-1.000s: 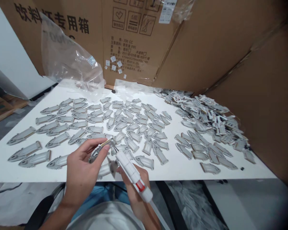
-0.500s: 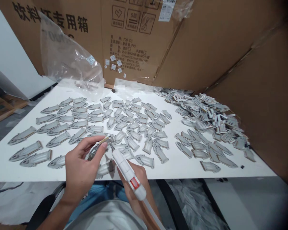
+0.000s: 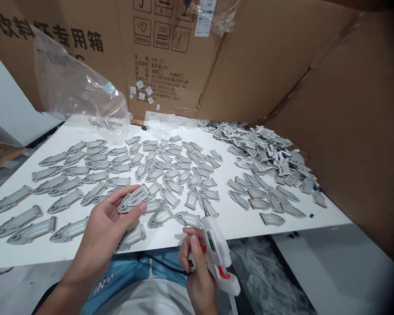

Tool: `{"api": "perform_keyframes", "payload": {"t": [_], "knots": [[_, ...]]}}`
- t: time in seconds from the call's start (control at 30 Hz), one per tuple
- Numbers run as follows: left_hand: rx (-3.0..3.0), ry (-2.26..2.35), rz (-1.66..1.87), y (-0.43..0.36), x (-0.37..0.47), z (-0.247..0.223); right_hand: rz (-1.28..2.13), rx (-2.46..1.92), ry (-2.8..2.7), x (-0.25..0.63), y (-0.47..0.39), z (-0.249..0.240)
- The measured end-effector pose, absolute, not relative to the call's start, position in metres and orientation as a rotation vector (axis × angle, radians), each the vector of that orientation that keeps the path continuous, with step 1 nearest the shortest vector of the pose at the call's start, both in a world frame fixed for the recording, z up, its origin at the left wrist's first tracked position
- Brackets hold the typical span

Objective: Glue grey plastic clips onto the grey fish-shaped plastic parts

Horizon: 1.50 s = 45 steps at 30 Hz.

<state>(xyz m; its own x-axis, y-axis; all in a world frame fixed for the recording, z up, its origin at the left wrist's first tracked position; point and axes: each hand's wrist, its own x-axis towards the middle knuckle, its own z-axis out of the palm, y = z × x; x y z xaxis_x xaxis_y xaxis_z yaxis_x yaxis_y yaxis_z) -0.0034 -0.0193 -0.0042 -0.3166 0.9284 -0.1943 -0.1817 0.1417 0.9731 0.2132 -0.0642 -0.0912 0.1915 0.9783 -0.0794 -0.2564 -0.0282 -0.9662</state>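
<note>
Between the thumb and fingers of my left hand (image 3: pixel 110 218) is a flat grey cutout piece (image 3: pixel 134 199), its printed face turned up toward me. My right hand (image 3: pixel 198 262) grips a white hot glue gun (image 3: pixel 213 245) with red and green parts; its metal nozzle points up and away over the table. A clear space separates the nozzle from the held piece. Several similar grey pieces (image 3: pixel 65 201) lie spread in rough rows on the white table (image 3: pixel 243 225), around and beyond my left hand.
A heap of grey pieces (image 3: pixel 265 148) lies at the back right, with a smaller group (image 3: pixel 265 197) before it. Cardboard walls (image 3: pixel 298 57) enclose the back and right. A clear plastic bag (image 3: pixel 75 83) hangs at the back left. Small stickers (image 3: pixel 141 85) dot the cardboard.
The glue gun has moved right, away from the held piece, and turned so its side shows. My left hand has turned the piece from edge-on to face-up. The view has shifted right.
</note>
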Motion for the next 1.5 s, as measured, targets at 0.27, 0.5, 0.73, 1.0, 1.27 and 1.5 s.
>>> {"api": "perform_keyframes", "payload": {"t": [0.27, 0.5, 0.73, 1.0, 1.27, 1.5], "knots": [[1.651, 1.426, 1.154, 0.073, 0.047, 0.037, 1.107, -1.061, -0.588, 0.200, -0.068, -0.108], [2.271, 1.315, 0.754, 0.175, 0.185, 0.020, 1.066, -1.081, -0.464, 0.196, -0.068, -0.118], [2.531, 1.278, 0.533, 0.213, 0.250, 0.002, 1.051, -1.209, -0.334, 0.194, -0.069, -0.101], [2.683, 0.850, 0.396, 0.216, 0.253, 0.000, 1.046, -1.299, -0.277, 0.190, -0.071, -0.081], [2.505, 0.816, 0.390, 0.207, 0.240, 0.003, 1.056, -1.192, -0.322, 0.195, -0.067, -0.106], [2.174, 1.111, 0.786, 0.149, 0.120, 0.038, 1.156, -1.232, -0.544, 0.207, -0.063, -0.094]]}}
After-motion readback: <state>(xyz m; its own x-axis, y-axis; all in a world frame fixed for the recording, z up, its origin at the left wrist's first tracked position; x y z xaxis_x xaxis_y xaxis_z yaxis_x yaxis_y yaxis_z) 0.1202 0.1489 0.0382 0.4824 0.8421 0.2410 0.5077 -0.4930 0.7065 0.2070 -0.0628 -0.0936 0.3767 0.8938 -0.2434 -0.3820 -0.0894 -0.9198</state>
